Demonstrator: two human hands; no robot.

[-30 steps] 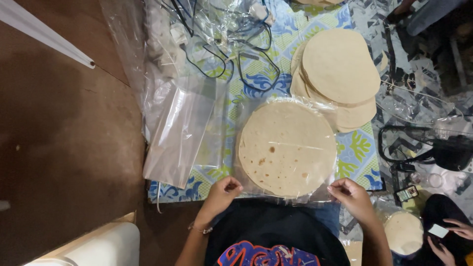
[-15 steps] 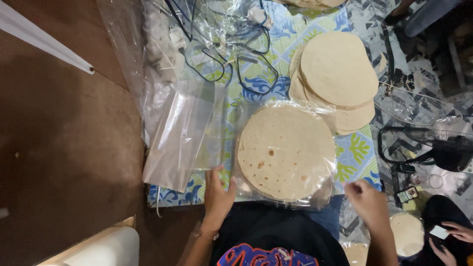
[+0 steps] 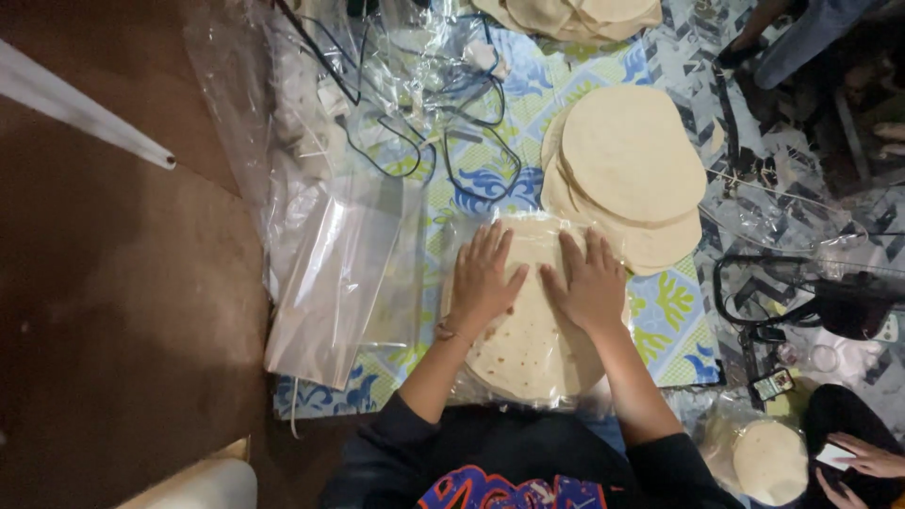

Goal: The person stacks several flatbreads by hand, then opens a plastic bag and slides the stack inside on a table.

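Head view, looking straight down, and I've got both hands flat on the bagged stack of flatbreads (image 3: 528,349) right in front of me. My left hand (image 3: 484,278) is spread wide, palm down, fingers pointing away from me across the top of the stack. My right hand (image 3: 592,283) lies just beside it, also splayed and pressing down, the two nearly touching. Neither hand is gripping anything; both are open and resting on the clear plastic that wraps the round, pale, brown-speckled breads.

That stack sits on a patterned cloth (image 3: 674,325) in blue, yellow and green, near its edge closest to me. Beyond my right hand, a loose pile of bare flatbreads (image 3: 632,160) fans out, overlapping, unwrapped. Another heap of flatbreads (image 3: 575,14) shows at the top edge.

To my left, a stack of empty clear plastic bags (image 3: 339,283) lies flat, rectangular and glossy, partly off the cloth onto the brown floor (image 3: 123,283). More crumpled clear plastic (image 3: 283,113) piles up behind it, with black cables (image 3: 471,160) looping across.

Far right, a black-handled object (image 3: 848,306) rests on a grey patterned mat. At the bottom right corner another person's hand (image 3: 863,462) holds something small, next to a second wrapped bundle of flatbreads (image 3: 768,462).
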